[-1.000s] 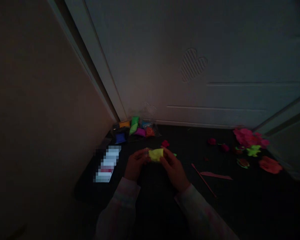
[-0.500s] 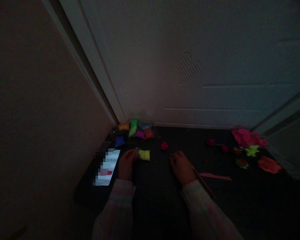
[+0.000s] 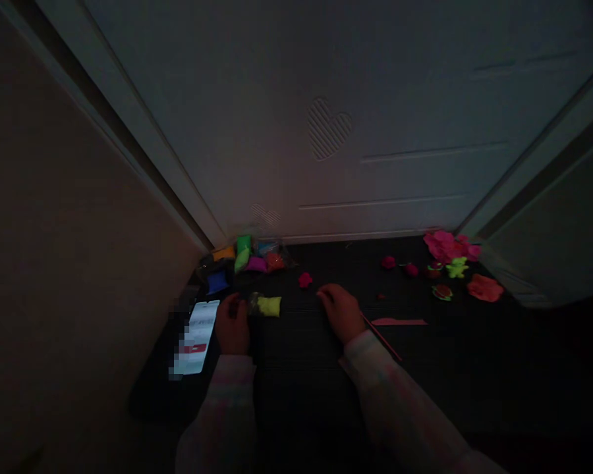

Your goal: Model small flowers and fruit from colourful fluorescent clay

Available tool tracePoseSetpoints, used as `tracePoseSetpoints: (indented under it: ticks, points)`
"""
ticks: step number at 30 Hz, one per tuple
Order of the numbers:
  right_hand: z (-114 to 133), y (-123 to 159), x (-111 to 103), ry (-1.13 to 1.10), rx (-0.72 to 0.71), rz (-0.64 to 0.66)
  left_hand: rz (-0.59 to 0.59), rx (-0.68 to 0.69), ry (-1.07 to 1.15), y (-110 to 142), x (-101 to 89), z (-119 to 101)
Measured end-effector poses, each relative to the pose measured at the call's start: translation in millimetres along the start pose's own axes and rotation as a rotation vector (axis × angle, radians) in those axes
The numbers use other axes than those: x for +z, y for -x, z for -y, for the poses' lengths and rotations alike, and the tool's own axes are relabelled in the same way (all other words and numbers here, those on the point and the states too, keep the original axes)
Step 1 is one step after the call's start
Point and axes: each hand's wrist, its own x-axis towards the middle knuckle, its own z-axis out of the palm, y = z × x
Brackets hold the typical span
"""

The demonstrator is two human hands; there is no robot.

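Observation:
My left hand [image 3: 233, 326] rests low over the dark table between the lit phone and a yellow clay packet [image 3: 269, 306]. Its fingers are loosely curled with a gap at the thumb, and the packet's clear wrapper end lies just beside them, apparently apart from the hand. Farther right, my right hand [image 3: 343, 315] has its thumb and fingers drawn together, pointing left; anything pinched there is too dark and small to name. A thin pink stick [image 3: 386, 341] lies by that wrist, beside a flat pink modelling knife [image 3: 399, 322]. Ahead, between the hands, sits a small pink flower shape [image 3: 305, 280].
Several coloured clay packets [image 3: 255, 264] lie at the back left. The phone [image 3: 200, 336] is at the left edge. Small figures, including a yellow-green one [image 3: 457, 267], sit at the right near pink petals [image 3: 445, 246] and a coral piece [image 3: 484, 288]. A white panel [image 3: 257, 151] rises behind.
The view has swung right, so everything sits farther left. My left hand has come away from the yellow packet's wrapper. My right hand stays near the same spot, fingers still together.

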Motion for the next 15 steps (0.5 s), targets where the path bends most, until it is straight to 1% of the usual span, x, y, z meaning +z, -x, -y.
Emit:
tracePoseSetpoints:
  ticks: [4,10,15]
  points:
    - [-2,1,2,-0.031,-0.021,-0.043,0.003,0.026,-0.012,1,-0.2,6]
    - [-8,0,5,-0.037,-0.046,-0.048,0.05,0.046,-0.016,-1,2.5,11]
    - [-9,2,7,-0.096,-0.037,-0.076,0.014,0.075,-0.006,-2,1.2,13]
